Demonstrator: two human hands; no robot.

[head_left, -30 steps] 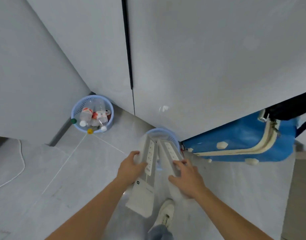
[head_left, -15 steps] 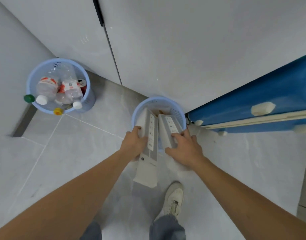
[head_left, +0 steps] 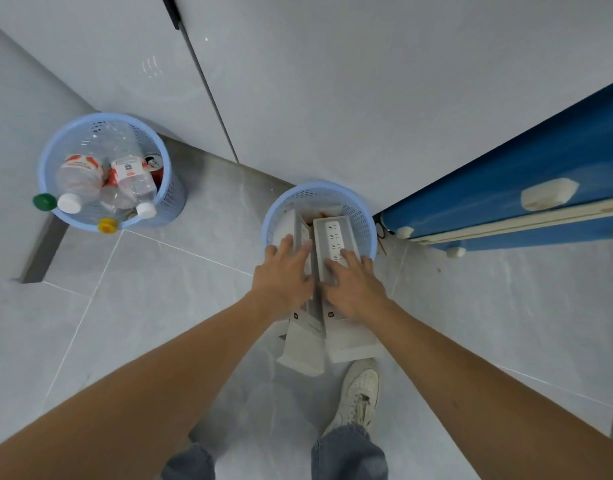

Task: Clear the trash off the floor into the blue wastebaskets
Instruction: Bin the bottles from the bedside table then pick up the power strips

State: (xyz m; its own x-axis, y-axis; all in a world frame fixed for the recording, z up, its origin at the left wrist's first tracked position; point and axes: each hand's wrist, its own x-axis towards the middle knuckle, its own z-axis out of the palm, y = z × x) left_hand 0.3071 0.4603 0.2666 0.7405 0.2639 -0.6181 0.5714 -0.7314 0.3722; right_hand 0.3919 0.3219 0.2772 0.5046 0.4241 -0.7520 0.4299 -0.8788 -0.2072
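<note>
Presently, two blue wastebaskets stand on the grey tiled floor (head_left: 159, 323). The left wastebasket (head_left: 173, 199), in the upper left of the frame, holds clear plastic bottles (head_left: 132, 176) with white caps and a red can; a green cap (head_left: 44, 201) and a yellow cap (head_left: 107, 225) project over its lower rim. The right wastebasket (head_left: 364, 216), at centre frame against the grey wall panel (head_left: 367, 98), holds the upper ends of two long white boxes. The left hand (head_left: 284, 275) grasps the left box (head_left: 303, 348); the right hand (head_left: 355, 287) grasps the right box (head_left: 334, 237), which is printed with a power strip. Both boxes overhang the near rim, lower ends above the floor. A blue case (head_left: 506, 188) lies just right of this wastebasket. Open tile separates the two wastebaskets. A white shoe (head_left: 360, 393) stands below the boxes.
</note>
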